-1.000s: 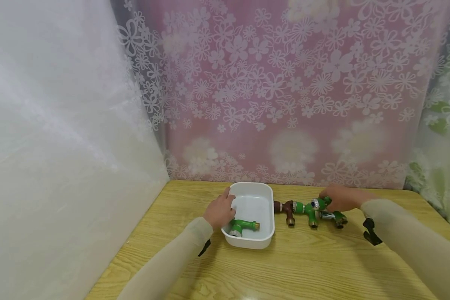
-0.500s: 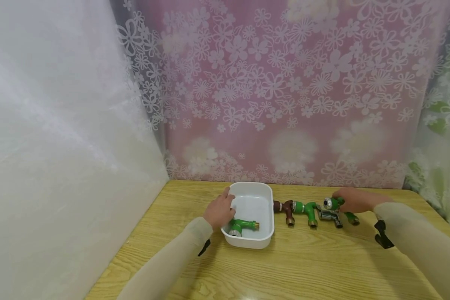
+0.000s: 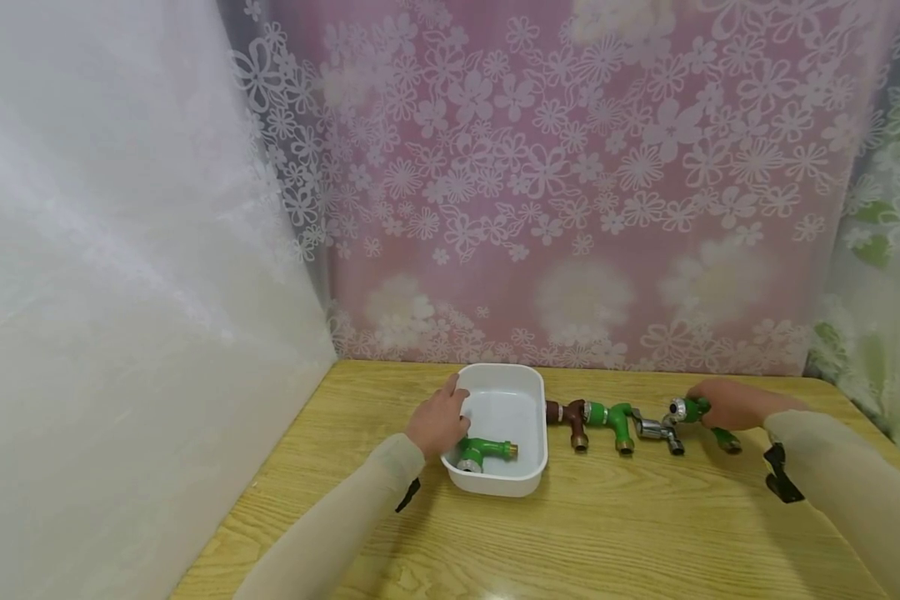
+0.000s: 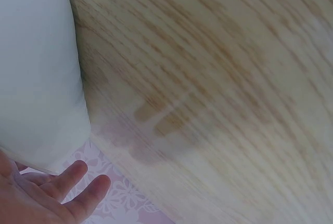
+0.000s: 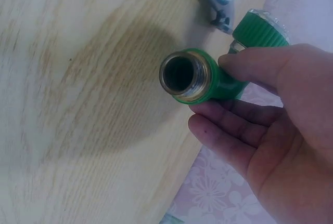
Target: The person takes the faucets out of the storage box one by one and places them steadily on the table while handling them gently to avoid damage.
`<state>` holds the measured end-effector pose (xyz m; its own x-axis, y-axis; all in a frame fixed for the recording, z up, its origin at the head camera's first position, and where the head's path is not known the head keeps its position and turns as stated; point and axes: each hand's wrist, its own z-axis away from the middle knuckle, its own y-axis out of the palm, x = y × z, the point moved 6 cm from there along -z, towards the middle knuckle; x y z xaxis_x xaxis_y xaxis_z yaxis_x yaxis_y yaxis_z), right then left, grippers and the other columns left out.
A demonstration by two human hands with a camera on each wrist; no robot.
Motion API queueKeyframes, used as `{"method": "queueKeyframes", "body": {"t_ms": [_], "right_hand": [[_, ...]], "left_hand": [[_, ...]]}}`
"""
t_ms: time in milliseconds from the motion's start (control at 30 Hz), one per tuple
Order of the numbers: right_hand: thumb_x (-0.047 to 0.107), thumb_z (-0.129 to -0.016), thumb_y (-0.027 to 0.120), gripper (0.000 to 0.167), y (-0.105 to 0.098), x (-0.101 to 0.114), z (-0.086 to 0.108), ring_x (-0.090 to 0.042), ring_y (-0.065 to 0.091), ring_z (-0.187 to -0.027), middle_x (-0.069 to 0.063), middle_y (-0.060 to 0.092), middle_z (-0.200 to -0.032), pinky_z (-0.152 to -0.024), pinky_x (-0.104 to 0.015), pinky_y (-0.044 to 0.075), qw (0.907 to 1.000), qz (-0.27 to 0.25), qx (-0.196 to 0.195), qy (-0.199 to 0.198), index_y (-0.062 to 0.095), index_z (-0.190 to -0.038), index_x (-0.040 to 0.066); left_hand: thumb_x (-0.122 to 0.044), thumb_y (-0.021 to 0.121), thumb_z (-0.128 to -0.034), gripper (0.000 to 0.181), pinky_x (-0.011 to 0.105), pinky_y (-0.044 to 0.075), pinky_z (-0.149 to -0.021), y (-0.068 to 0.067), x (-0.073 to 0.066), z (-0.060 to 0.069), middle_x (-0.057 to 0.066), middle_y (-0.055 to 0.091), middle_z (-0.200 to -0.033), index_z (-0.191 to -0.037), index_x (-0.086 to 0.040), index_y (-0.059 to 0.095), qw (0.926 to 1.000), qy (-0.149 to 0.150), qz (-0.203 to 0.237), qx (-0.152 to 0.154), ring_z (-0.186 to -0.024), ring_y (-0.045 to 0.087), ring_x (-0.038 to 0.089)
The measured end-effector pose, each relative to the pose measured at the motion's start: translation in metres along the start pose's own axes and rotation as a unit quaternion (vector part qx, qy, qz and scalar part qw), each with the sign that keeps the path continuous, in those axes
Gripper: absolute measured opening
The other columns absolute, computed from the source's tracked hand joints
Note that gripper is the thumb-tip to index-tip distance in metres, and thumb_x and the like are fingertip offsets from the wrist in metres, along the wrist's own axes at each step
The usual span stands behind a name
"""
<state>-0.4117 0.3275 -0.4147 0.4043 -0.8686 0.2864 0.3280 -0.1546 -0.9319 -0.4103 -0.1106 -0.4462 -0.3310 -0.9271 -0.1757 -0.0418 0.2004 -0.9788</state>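
Note:
In the head view my right hand [image 3: 735, 404] grips a green tap [image 3: 692, 410] at the right end of a row of taps. The right wrist view shows thumb and fingers around its body, with the threaded brass outlet [image 5: 182, 76] facing the camera. Just left of it lies a chrome tap [image 3: 654, 428], then a green tap [image 3: 611, 421] and a brown tap [image 3: 572, 417]. My left hand [image 3: 437, 423] rests over the left rim of a white tub [image 3: 542, 450]; some fingers extend loosely outside the wall. One green tap [image 3: 487, 450] lies inside the tub, near its front.
The wooden table [image 3: 570, 542] meets a pink flowered curtain [image 3: 570, 208] at its back edge. A pale sheet [image 3: 157, 250] hangs along the left side, and a green-patterned curtain [image 3: 885, 292] at the right.
My right hand has moved right with the green tap, from over the chrome tap to its right side, uncovering the chrome tap. My left hand and the tub stay put.

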Motion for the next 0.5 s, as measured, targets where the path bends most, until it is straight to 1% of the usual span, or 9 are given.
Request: {"method": "queueKeyframes", "body": {"t_ms": [100,167,267,500], "right_hand": [[0.001,-0.088,0.066,0.036,0.0014,-0.0041,-0.0005,-0.021,0.062,-0.087,-0.018,0.067,-0.108,-0.07,-0.039,0.049,0.9999,0.009,-0.006,-0.001,0.061,-0.121,-0.013],[0.001,-0.087,0.066,0.036,0.0016,-0.0059,-0.0003,-0.028,0.065,-0.092,-0.021,0.067,-0.109,-0.072,-0.043,0.053,0.9997,0.02,-0.01,-0.003,0.061,-0.12,-0.013],[0.001,-0.087,0.067,0.037,0.002,-0.0082,0.0006,-0.037,0.066,-0.097,-0.025,0.066,-0.111,-0.075,-0.049,0.055,0.9994,0.031,-0.014,-0.003,0.061,-0.12,-0.014],[0.002,-0.089,0.067,0.038,0.0016,-0.0111,0.0036,-0.047,0.063,-0.102,-0.032,0.063,-0.114,-0.08,-0.055,0.055,0.9985,0.051,-0.021,0.004,0.059,-0.121,-0.017]], "left_hand": [[-0.025,0.054,-0.1001,0.048,0.048,0.05,-0.104,0.0003,0.0001,-0.0007,0.016,0.023,-0.166,-0.145,-0.009,0.05,1.0,-0.001,-0.003,0.003,-0.136,0.051,0.03],[-0.025,0.054,-0.1002,0.048,0.048,0.05,-0.104,0.0004,0.0001,-0.0011,0.016,0.023,-0.166,-0.145,-0.009,0.05,1.0,-0.001,-0.003,0.004,-0.136,0.051,0.03],[-0.026,0.054,-0.1006,0.048,0.048,0.05,-0.104,0.0005,-0.0001,-0.0016,0.015,0.023,-0.166,-0.146,-0.009,0.05,1.0,-0.002,-0.003,0.004,-0.136,0.051,0.03],[-0.026,0.054,-0.1011,0.048,0.048,0.05,-0.104,-0.003,-0.0012,-0.0007,0.016,0.022,-0.166,-0.146,-0.009,0.05,1.0,-0.002,-0.003,0.002,-0.137,0.05,0.03]]}}
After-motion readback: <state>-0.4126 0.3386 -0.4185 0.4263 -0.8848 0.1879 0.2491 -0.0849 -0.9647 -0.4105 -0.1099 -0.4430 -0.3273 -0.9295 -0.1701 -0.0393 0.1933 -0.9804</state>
